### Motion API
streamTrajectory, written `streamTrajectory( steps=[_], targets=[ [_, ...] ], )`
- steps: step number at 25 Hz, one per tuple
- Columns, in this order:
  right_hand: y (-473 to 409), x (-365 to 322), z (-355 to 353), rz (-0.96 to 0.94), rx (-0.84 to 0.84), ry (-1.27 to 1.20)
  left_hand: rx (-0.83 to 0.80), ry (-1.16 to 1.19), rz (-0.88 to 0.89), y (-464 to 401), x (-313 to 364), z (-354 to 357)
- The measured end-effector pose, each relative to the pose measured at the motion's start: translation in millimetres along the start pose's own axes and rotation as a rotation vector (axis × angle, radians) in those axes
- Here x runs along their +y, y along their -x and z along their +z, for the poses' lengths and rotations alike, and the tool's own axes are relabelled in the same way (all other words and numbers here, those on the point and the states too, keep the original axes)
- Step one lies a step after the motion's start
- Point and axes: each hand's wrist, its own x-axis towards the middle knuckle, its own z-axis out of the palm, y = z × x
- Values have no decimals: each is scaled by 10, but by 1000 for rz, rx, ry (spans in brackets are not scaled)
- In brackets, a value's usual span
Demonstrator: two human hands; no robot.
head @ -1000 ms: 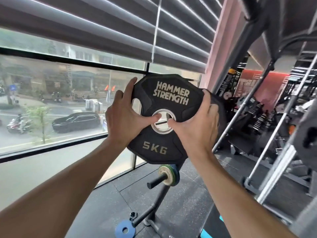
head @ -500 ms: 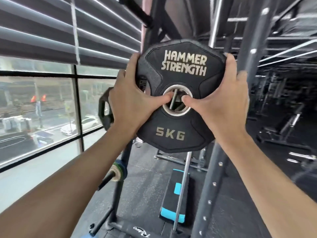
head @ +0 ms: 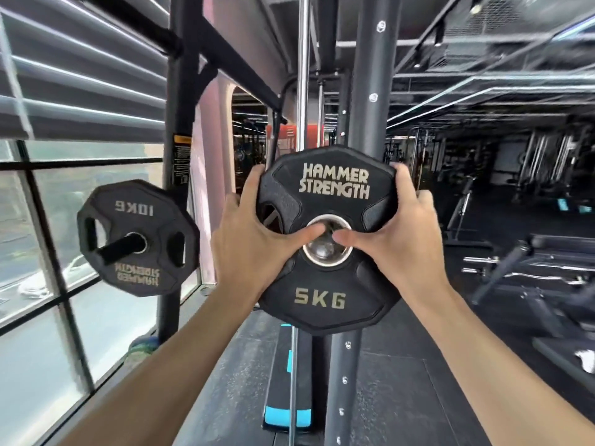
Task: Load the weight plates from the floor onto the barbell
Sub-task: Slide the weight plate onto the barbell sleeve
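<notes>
Plate in hand: a black 5 kg weight plate [head: 326, 243] marked HAMMER STRENGTH, held upright at chest height in front of the person, face toward the camera.
Left hand [head: 248, 243]: grasps the plate's left edge, fingers wrapped behind the rim, thumb lying across the face to the steel centre ring.
Right hand [head: 399, 243]: grasps the right edge in the same way, thumb reaching the centre ring from the other side.
Centre hole: a rounded metal end shows through it; judged to be the barbell sleeve tip, so the plate appears lined up with it but not yet slid on.
Done so far: this plate is off the floor. A 10 kg plate [head: 136, 238] hangs upside down on a black peg at left; whether that peg is storage or part of the bar cannot be told.
Left to do: push the 5 kg plate fully onto the sleeve; no further plates are visible on the floor.
Floor: dark speckled rubber matting [head: 402, 397].
Room: a gym, with a black rack upright [head: 370, 91] behind the plate, a bench with blue trim [head: 286, 413] below, a window with blinds [head: 48, 220] at left, and dim machines at right.
</notes>
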Motion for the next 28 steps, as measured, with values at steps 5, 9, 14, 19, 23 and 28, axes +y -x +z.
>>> streamTrajectory(
  steps=[5,9,14,19,23,28],
  targets=[
    [71,291,179,11,-99,-117,-21,-61,-27,40,-207,122],
    [7,399,279,-36,-118,-127,-48,64,-68,57,-376,266],
    [-133,477,416,-30,-159,-111,-168,88,-50,-135,-466,403],
    [-309,643,623,42,-165,-154,-384,19,33,-478,-576,538],
    [-445,758,795,81,-130,-213,-381,46,55,-634,-686,725],
    [-635,884,995,118,-89,-220,-338,80,25,-817,-823,1025]
  ],
)
